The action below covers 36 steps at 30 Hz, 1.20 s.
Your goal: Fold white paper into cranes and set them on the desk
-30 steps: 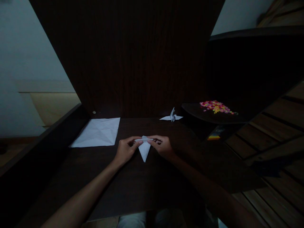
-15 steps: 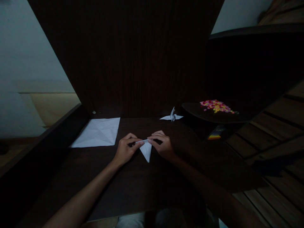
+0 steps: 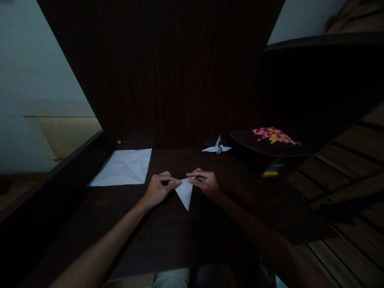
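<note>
Head view: white triangular folded paper (image 3: 185, 193), tip pointing nearward.
Left hand (image 3: 158, 188) and right hand (image 3: 208, 185) pinch its far corners, long axis between them.

Head-worn camera, one view, looking forward and down across the dark wooden counter (image 3: 162, 240) to its upright back panel (image 3: 168, 80). Wide framing: left hand (image 3: 157, 189) and right hand (image 3: 207, 184) small, just below centre; lap (image 3: 172, 279) at bottom edge.

Dim light leaves the shelf recess (image 3: 309, 84) in near-black shadow.
</note>
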Motion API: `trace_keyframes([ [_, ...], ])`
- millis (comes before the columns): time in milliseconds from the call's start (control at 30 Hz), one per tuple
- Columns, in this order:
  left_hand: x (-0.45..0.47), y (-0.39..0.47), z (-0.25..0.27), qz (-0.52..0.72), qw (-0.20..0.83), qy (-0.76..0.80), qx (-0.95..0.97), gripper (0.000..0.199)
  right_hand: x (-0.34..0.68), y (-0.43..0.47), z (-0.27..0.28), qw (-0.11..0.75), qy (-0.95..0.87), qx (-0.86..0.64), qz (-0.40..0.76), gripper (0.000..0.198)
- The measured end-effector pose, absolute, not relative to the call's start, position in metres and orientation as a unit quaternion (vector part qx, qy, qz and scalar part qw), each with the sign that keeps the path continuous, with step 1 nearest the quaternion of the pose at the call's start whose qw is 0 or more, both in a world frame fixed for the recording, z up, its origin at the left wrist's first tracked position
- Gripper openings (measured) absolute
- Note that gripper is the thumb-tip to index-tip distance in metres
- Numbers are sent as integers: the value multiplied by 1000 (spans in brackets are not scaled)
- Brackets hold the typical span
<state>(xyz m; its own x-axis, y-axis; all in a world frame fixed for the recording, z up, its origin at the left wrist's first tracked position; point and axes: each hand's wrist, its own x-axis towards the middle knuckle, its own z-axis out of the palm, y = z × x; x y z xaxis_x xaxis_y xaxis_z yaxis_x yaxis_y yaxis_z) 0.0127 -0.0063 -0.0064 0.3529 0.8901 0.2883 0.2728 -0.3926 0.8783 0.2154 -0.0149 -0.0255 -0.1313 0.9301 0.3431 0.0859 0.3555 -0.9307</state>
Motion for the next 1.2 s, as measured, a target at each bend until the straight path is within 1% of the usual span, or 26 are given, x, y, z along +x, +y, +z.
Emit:
trace_keyframes([
  [133,12,-6,-5,411,390,395,723,20,213,-16,-24,527,-616,-401,427,22],
  [333,13,-2,-10,431,394,415,698,21,207,-11,-25,574,-553,-441,413,26],
  [433,14,-2,-12,435,394,421,692,22,207,-6,-28,582,-528,-452,423,28],
  [700,16,-4,-13,443,370,414,705,22,205,-4,-34,539,-510,-425,518,37],
  [933,17,-4,-16,457,359,404,707,20,205,-6,-31,526,-492,-435,541,33],
  [1100,18,-2,-17,480,398,412,665,21,207,-6,-34,540,-514,-421,517,34],
  [1200,19,-1,-17,480,468,418,613,33,207,-7,-35,550,-532,-412,495,32],
])
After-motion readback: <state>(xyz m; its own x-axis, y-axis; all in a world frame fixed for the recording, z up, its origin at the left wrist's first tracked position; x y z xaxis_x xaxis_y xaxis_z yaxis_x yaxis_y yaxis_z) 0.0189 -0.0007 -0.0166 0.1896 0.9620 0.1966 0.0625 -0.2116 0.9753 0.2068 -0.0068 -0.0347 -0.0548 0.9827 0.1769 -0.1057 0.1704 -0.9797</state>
